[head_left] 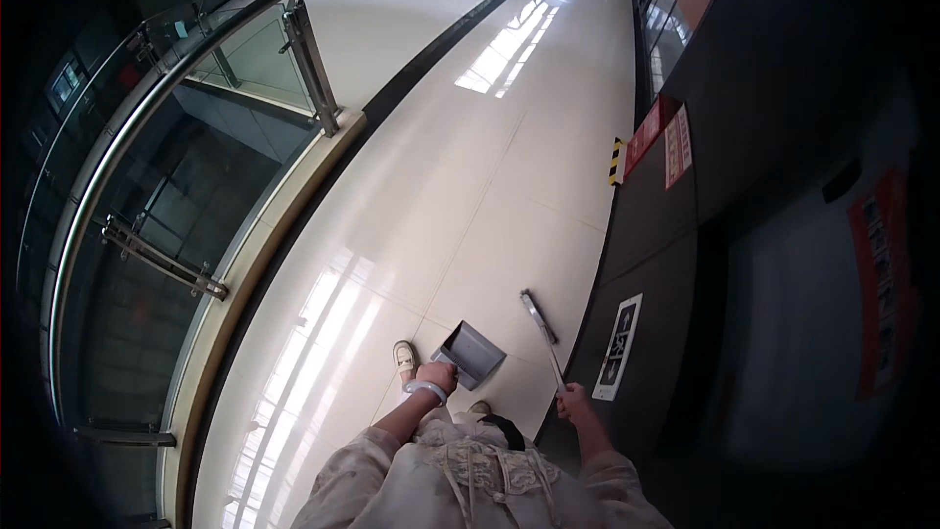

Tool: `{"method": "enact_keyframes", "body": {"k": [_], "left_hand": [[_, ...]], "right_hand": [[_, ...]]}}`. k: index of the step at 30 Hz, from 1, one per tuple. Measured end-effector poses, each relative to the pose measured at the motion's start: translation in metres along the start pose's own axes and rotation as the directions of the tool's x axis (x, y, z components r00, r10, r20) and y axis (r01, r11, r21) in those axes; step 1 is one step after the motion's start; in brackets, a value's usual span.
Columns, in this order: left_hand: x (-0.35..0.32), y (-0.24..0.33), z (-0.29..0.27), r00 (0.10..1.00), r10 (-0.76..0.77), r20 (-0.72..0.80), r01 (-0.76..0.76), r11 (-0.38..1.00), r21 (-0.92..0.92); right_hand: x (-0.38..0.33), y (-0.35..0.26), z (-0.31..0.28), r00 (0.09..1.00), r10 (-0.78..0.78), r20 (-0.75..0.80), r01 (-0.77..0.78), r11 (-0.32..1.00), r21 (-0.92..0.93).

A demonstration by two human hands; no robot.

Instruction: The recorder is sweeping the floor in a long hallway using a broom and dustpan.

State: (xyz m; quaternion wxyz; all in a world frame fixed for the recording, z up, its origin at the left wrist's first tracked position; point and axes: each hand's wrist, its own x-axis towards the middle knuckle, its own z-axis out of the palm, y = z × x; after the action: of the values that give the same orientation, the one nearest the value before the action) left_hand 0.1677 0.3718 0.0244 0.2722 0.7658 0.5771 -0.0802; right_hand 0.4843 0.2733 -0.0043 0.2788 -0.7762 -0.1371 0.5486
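A grey dustpan (pixel 478 357) is low in front of me, its open side facing right and away from my body. My left hand (pixel 438 375), with a pale bangle at the wrist, is closed round its handle. To the right, my right hand (pixel 574 402) grips the handle end of a thin broom (pixel 541 321). The broom's dark, narrow head points away from me, beyond the dustpan and near the wall's base. A gap of bare tile separates the broom from the dustpan. Whether either tool touches the floor I cannot tell.
The glossy pale tiled floor (pixel 509 196) runs ahead as a walkway. Along the left stands a glass railing with a metal handrail (pixel 108 147). A dark wall (pixel 651 255) lines the right, with an exit-type sign (pixel 619 346), red notices and a yellow-black striped marker (pixel 616 162).
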Motion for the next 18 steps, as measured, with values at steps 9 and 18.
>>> {"method": "enact_keyframes", "body": {"k": [9,18], "left_hand": [[0.058,-0.046,-0.053,0.990,0.070,0.119,-0.068,0.997,-0.020],[0.094,-0.123,-0.108,0.989,0.049,0.136,-0.046,0.999,-0.024]], "right_hand": [[0.022,-0.004,0.095,0.885,0.336,0.322,-0.433,0.850,0.301],[-0.014,-0.100,0.100,0.887,0.267,0.378,-0.376,0.892,0.252]]}}
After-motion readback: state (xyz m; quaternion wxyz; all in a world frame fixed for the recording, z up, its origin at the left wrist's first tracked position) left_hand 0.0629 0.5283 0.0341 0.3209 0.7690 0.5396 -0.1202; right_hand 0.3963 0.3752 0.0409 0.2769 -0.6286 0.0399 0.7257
